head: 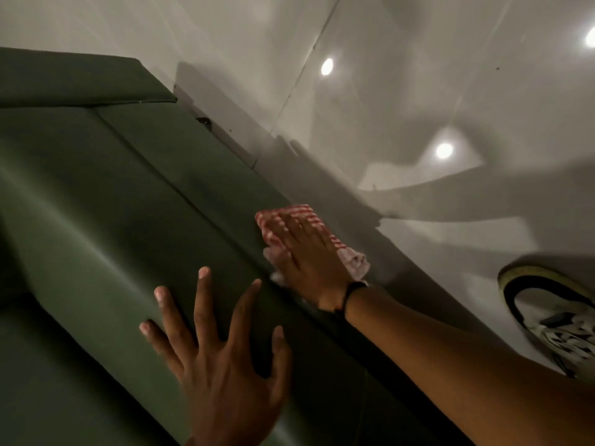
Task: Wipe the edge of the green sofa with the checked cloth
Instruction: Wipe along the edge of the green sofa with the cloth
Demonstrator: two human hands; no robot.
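The green sofa [106, 194] is filling the left half of the frame, its outer edge running diagonally from the upper left down toward the lower right. The right hand [306, 262] is lying flat near the middle of the frame, palm down with the fingers stretched out, pressing the checked cloth [297, 212] against that sofa edge. The red-and-white cloth is showing beyond the fingertips and bunching out on the right side of the hand, so the grip is a flat press rather than a closed pinch. A dark band [352, 292] is sitting around the right wrist, and the bare forearm is reaching in from the lower right corner.

The left hand [219, 358] is resting at the lower centre, its grip wide and holding nothing, fingers spread over the sofa's top just beside the right hand.

A glossy pale floor [402, 91] is occupying the right side, reflecting round lights. A shoe [553, 317] is lying on it at the right edge.
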